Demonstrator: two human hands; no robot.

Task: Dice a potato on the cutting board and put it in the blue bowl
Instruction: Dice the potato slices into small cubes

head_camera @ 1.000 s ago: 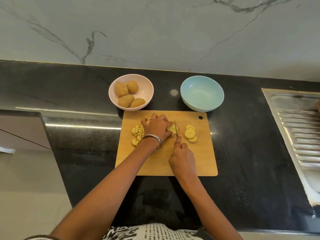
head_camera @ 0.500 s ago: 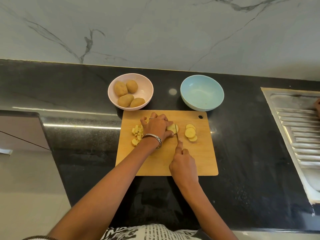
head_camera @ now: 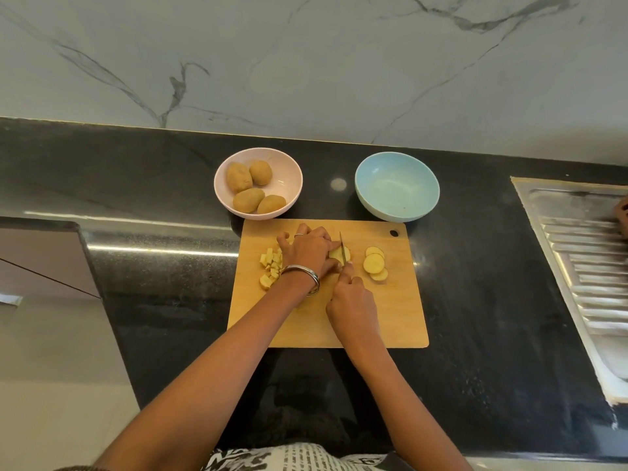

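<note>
While you look down at the rectangular wooden cutting board (head_camera: pixel 390 311) on the black stone counter (head_camera: pixel 492 300), your left hand (head_camera: pixel 307 253) rests on the middle of the board with its fingers curled down on a pale yellow potato piece (head_camera: pixel 336 254) to hold it in place. Your right hand (head_camera: pixel 351 307) is just beside it, on the near side, and its fingers are closed around the handle of a small knife (head_camera: pixel 342 251); the index finger lies along the back of the blade, and the blade stands on the potato piece. On the left part of the board, touching your left wrist area, lies a small heap of diced potato cubes (head_camera: pixel 270 268). On the right part of the board lie three round potato slices (head_camera: pixel 374 265), overlapping each other. Behind the far right corner of the board stands the light blue round bowl (head_camera: pixel 397 212), and no potato is in it. Behind the far left corner of the board stands a pale pink round bowl (head_camera: pixel 289 171) that holds four whole brown potatoes (head_camera: pixel 249 186). Well to the right of the board is a ribbed steel sink drainer (head_camera: pixel 594 266).
</note>
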